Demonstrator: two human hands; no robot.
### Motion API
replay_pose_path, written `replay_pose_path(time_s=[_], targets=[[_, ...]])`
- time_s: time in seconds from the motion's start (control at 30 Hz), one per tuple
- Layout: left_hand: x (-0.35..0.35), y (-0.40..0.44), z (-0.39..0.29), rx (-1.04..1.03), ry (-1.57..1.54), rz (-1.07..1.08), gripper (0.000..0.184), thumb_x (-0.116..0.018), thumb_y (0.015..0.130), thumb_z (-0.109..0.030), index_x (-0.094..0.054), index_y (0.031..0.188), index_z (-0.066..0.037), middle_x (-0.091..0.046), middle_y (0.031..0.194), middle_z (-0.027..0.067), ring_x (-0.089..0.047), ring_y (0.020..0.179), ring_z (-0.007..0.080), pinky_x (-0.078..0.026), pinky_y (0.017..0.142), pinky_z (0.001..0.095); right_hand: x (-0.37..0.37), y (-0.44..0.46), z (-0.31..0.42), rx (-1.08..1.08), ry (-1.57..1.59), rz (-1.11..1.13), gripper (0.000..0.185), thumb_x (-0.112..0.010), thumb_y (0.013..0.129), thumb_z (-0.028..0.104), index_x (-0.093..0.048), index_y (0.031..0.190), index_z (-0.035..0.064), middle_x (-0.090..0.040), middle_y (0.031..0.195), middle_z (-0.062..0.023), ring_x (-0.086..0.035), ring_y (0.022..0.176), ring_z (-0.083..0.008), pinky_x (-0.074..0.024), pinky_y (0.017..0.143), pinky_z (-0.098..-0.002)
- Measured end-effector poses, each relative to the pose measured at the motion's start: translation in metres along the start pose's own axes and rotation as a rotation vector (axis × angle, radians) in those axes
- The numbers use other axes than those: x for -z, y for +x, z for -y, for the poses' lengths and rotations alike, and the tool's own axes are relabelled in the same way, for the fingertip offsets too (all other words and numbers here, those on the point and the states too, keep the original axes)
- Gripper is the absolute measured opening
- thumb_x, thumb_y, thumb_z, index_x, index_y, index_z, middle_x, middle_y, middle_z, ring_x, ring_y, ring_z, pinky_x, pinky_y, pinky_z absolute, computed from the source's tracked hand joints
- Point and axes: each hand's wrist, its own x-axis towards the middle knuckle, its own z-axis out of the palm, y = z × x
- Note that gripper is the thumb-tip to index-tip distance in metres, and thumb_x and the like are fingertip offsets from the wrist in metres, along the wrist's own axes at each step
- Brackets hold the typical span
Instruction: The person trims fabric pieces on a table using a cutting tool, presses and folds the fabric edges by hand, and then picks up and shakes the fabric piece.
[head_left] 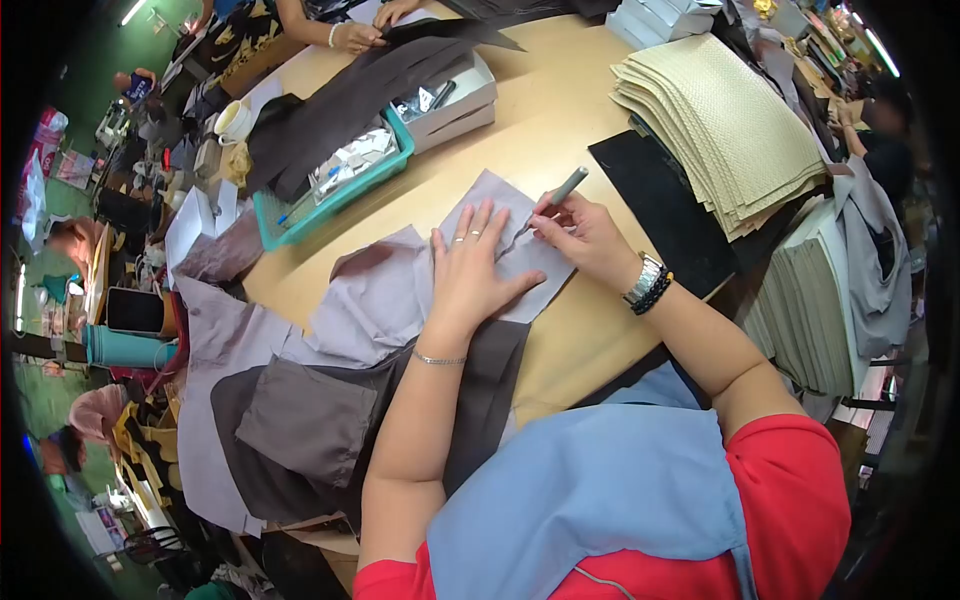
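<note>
My left hand [474,260] lies flat on a pale mauve-grey cloth piece [490,190], its fingers spread and pressing it to the table. My right hand [588,238], just to the right, has its fingers closed around a grey-green marker pen [571,184]. The pen's back end sticks up beyond the knuckles, while its tip is hidden by the fingers. A dark crease or slit in the cloth shows by the right fingertips. More of the pale cloth spreads to the left under my left forearm, with a dark grey cloth piece [310,420] over it.
A teal basket [402,150] holds small white pieces and a blue pen, with dark cloth strips [330,120] draped over it. Beside it stands a white box [470,100]. Cream textured sheets [715,120] are stacked at right. Across the table, another person's hands [360,38] touch dark cloth.
</note>
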Motion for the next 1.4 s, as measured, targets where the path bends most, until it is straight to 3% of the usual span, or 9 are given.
replay_pose_path(time_s=[0.73,1.4], targets=[[0.0,0.002,0.001,-0.009,-0.005,-0.01,0.1,-0.082,0.061,-0.059,-0.05,0.142,-0.011,-0.039,0.155,0.0142,-0.031,0.146,0.0328,-0.018,0.113,0.0665,-0.007,0.003,-0.018,0.072,-0.079,-0.041,0.015,-0.068,0.091,0.008,-0.062,0.102,-0.0008,-0.07,0.083,-0.0088,-0.068,0.076,-0.0122,-0.0543,0.069,-0.0263],[0.0,0.002,0.001,-0.009,-0.018,-0.006,0.1,-0.081,0.061,-0.06,-0.05,0.143,-0.011,-0.039,0.155,0.0138,-0.031,0.146,0.0323,-0.017,0.114,0.0651,-0.007,0.0,-0.027,0.138,0.002,-0.032,0.016,-0.066,0.093,0.005,-0.059,0.106,0.0012,-0.069,0.092,-0.0078,-0.07,0.08,-0.0133,-0.056,0.069,-0.0269]])
